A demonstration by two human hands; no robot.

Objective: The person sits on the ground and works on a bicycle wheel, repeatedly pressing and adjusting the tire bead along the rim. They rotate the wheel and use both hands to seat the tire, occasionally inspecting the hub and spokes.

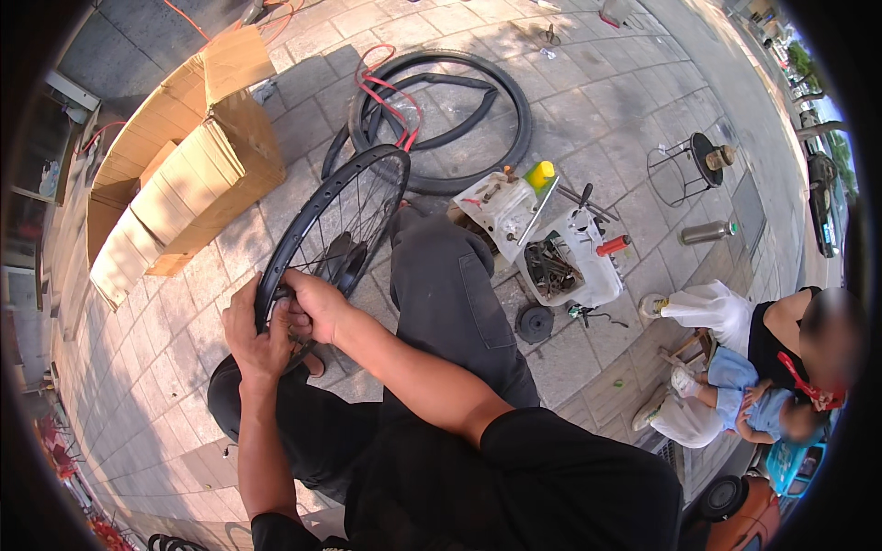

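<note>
A black spoked bicycle wheel (324, 196) without a tyre stands tilted beside my knee. My left hand (253, 331) is closed round the lower left of its rim, thumb on the inner side. My right hand (312, 308) grips that same part from inside, its fingertips close to my left thumb; any small piece between them is too hidden to make out. Behind the wheel, a tyre (514, 92) and a black inner tube (450, 140) lie on the paving, with red strips (367, 78) looped over them. The wheel's hub and lower spokes are partly hidden by my hands.
A large open cardboard box (184, 202) sits left. Right of my leg are cut-open plastic containers of tools (551, 266), a metal bottle (707, 232) and a wire stand (689, 174). At the right, a seated person (698, 312) holds a child (735, 404).
</note>
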